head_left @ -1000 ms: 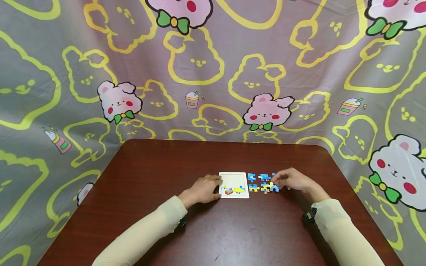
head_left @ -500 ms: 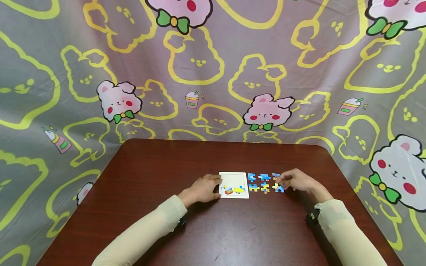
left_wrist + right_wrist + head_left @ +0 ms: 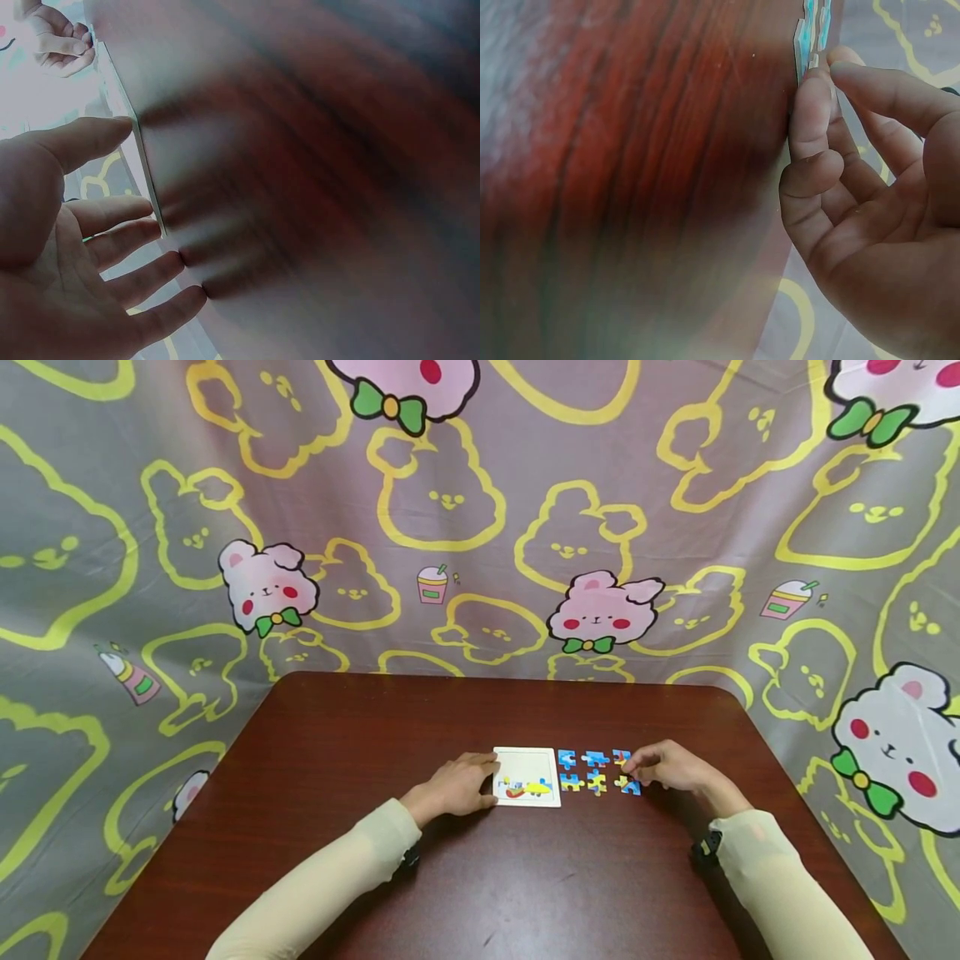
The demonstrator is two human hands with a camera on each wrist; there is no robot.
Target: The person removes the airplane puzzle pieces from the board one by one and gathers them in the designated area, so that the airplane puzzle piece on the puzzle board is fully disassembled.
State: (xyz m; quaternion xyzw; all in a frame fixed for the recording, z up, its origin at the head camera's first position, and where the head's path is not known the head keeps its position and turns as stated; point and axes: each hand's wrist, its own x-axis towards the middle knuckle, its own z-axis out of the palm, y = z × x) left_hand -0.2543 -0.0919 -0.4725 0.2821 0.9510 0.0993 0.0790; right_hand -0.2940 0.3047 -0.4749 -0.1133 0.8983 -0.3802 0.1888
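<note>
My left hand (image 3: 459,785) rests at the left edge of a white puzzle tray (image 3: 525,763) with colourful pictures along its bottom. In the left wrist view my left hand's fingers (image 3: 120,244) are spread, their tips at the tray's edge and on the table. My right hand (image 3: 667,767) is at the right end of two rows of jigsaw pieces. Its thumb and fingertips pinch the lower right jigsaw piece (image 3: 628,787), which is low at the table. The upper right piece (image 3: 621,757) is right beside the fingertips. In the right wrist view the other fingers (image 3: 810,172) curl loosely.
More blue and yellow jigsaw pieces (image 3: 595,759) lie between the tray and my right hand. All this is on a dark red-brown wooden table (image 3: 510,877). A grey curtain (image 3: 480,527) with cartoon bears hangs behind and at both sides.
My right hand has shifted slightly right with the lower right piece, uncovering the upper right piece. Over the last half second that piece looks flatter. The left hand and tray have stayed put.
</note>
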